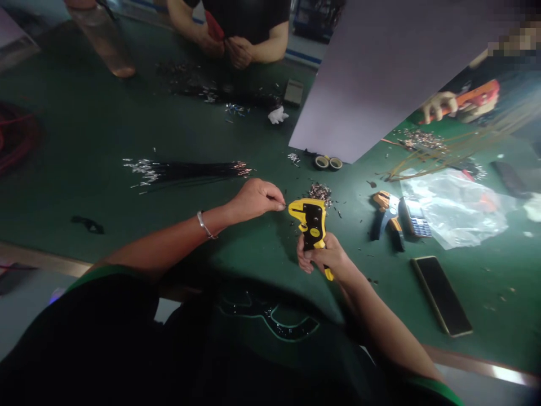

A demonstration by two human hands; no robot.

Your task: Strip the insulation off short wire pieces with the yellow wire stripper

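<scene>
Well, two tape rolls [328,163], one phone [442,296]; one yellow-and-black wire stripper [313,220] clasped in the right hand [324,254], left hand [258,199] pinching one short, dark wire end [286,206]

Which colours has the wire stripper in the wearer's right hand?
The wire stripper is yellow and black, seen in the head view.
</scene>
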